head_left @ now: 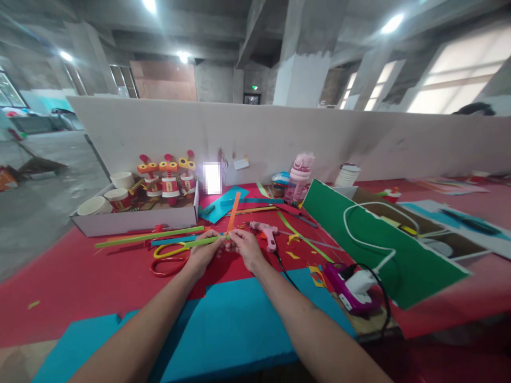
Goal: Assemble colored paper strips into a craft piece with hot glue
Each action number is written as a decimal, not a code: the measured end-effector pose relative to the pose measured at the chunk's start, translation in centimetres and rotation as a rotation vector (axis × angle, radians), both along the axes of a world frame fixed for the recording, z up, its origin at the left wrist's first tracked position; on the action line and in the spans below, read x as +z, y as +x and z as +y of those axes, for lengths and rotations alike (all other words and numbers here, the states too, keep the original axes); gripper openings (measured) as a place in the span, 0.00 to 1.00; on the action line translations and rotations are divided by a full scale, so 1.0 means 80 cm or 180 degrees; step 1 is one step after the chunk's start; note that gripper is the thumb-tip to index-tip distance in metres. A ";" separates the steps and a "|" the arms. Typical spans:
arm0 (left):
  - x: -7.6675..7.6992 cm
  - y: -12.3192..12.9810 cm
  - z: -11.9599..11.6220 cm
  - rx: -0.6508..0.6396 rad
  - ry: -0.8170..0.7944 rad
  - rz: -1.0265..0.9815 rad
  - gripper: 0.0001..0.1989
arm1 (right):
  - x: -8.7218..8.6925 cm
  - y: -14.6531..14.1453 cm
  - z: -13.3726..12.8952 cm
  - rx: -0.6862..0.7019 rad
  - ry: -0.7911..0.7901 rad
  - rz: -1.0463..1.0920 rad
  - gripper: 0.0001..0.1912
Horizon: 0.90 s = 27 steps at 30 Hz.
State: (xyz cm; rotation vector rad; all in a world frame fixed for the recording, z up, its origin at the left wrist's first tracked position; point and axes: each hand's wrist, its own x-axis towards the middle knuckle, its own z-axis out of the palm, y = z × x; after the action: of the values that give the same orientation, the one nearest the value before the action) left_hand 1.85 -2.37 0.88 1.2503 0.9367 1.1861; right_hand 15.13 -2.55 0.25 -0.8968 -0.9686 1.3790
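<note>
My left hand [206, 251] pinches a green paper strip [204, 241], which sticks out to the left past the fingers. Close beside it, my right hand [246, 248] pinches where an orange paper strip [235, 210] meets the green one; the orange strip points away from me. The fingers hide how the two strips join. Just right of my right hand lies a pink glue gun [268, 234] with a black cord. Left of my left hand are scissors with yellow and red handles [167, 267] and another green strip [149, 236].
A white box [136, 221] holds paper cups and red cup figures at the left. Blue sheets [239, 319] cover the front edge. At right stand a purple power strip [353, 290] with a white plug and a green-sided box [371, 250]. A pink bottle [300, 178] stands behind.
</note>
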 end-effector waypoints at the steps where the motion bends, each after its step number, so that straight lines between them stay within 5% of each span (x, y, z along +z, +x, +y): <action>1: 0.000 0.000 0.000 0.0034 0.0033 0.0065 0.14 | 0.001 0.001 0.000 0.0005 -0.0009 -0.0029 0.15; 8: 0.004 -0.003 0.003 0.0240 0.0217 0.0550 0.16 | 0.002 0.002 -0.001 0.0211 -0.0178 -0.0016 0.16; 27: 0.003 -0.005 0.003 0.0148 0.0194 0.0529 0.19 | -0.004 0.005 0.003 0.0317 0.0049 -0.0132 0.19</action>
State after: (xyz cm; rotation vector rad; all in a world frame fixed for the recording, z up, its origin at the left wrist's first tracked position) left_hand 1.46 -2.14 1.09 1.3990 1.0630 1.1675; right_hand 15.49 -2.32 -0.07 -0.8787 -1.0664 1.4396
